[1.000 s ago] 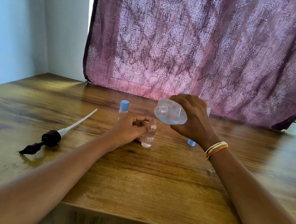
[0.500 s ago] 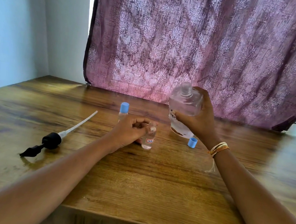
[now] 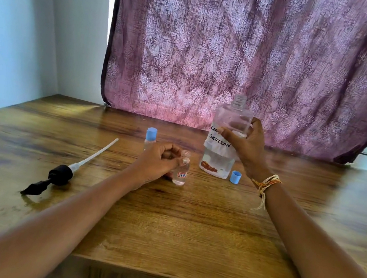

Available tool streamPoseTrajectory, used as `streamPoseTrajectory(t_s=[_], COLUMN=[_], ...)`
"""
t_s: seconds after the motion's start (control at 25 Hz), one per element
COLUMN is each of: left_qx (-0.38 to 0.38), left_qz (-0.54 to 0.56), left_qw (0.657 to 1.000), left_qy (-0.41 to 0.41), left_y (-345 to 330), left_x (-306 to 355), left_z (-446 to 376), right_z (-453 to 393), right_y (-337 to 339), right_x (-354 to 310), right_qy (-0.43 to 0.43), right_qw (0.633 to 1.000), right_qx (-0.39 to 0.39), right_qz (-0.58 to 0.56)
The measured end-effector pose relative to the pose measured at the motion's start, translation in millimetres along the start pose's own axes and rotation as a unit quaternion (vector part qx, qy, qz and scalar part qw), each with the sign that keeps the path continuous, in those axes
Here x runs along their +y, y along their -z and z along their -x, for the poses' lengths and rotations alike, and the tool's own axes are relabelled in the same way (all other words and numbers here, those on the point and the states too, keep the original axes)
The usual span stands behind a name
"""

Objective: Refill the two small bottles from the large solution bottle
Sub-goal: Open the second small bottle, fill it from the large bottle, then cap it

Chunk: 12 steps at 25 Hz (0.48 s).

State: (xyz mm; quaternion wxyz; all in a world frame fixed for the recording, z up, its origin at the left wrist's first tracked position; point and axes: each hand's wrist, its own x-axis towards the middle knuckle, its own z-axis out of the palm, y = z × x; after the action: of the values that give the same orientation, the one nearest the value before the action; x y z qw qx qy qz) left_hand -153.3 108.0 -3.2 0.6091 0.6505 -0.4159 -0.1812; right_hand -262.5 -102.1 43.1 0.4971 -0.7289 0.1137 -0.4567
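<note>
Nearest the counter's point(image 3: 186, 235) front edge only the two forearms cross the wood. Toward its left edge lies a black pump head with a white dip tube point(image 3: 61, 173), flat on the surface and well apart from the bottles.

Around the middle of the counter, the left hand point(image 3: 162, 162) is curled round the uncapped small bottle point(image 3: 181, 171), thumb against its shoulder, steadying it upright. It holds clear liquid, but the level is hard to read through the fingers and the glare. Its loose blue cap point(image 3: 235, 177) stands just beside the base of the large solution bottle point(image 3: 224, 143), toward the right.

Farther back, the right hand point(image 3: 246, 144) grips the large solution bottle about its label, upright with its mouth open, its base at or just above the wood; contact cannot be told. Little liquid shows in its bottom. Behind the left hand, the capped small bottle point(image 3: 150, 137) stands with its blue cap on, its body mostly hidden by the knuckles.

By these signs, the pour into the open bottle looks finished or paused. The next move likely calls for freeing the right hand, fetching the cap and screwing it on while the left hand holds the bottle steady. Whether the capped bottle is already filled cannot be seen.
</note>
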Motion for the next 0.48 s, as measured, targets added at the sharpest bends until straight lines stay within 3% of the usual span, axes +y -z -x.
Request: streamPoseTrajectory(t_s=[0.24, 0.48], left_qx=[-0.002, -0.005], left_qz=[0.004, 0.005], left_qw=[1.0, 1.0], left_qy=[-0.023, -0.023], left_y=[-0.3, -0.6], left_x=[1.1, 1.4], left_z=[1.1, 1.5], right_z=[0.3, -15.3], right_y=[0.5, 23.2], right_x=[2.1, 11.3], right_qy=[-0.031, -0.091], right_qw=[0.999, 0.971], right_qx=[-0.019, -0.199], right_qz=[-0.011, 0.095])
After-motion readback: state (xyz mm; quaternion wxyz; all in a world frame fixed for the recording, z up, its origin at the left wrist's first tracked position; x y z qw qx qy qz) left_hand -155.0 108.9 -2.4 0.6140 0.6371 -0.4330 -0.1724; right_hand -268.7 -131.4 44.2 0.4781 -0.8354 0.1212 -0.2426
